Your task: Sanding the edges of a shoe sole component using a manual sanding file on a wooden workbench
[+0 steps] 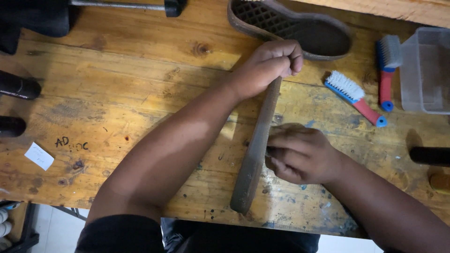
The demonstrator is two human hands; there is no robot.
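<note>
Scuffed wooden counter (117, 93), our left hand (267, 65) closed around upper end of dark sole (255, 154), our right hand (302, 157) fingers pinched at its edge, two brushes (356, 96) nearby.

Head view, steeply downward (close)

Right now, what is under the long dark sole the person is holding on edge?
Under the sole lies the worn, paint-stained wooden workbench. The left hand grips its top end and the right hand presses its side. The bench strip directly beneath it is covered.
</note>
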